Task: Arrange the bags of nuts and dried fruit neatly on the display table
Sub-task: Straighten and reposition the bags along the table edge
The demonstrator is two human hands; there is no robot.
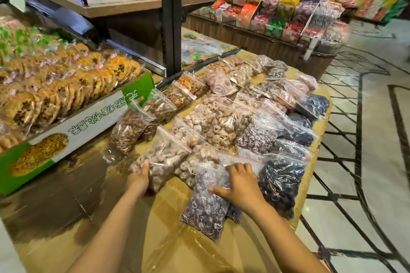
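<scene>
hands (241,186) on purple-fruit bag (205,206), display table (168,248)

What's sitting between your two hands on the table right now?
In the head view, between the left hand and right hand lie a bag of pale dried fruit and the purple bag's upper end.

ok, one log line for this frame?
left hand: gripping pale dried-fruit bag | right hand: flat on purple dried-fruit bag | display table: arranging underway

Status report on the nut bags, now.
Left hand grips pale nut bag. Right hand flat on purple fruit bag. Nothing in the way.
</scene>
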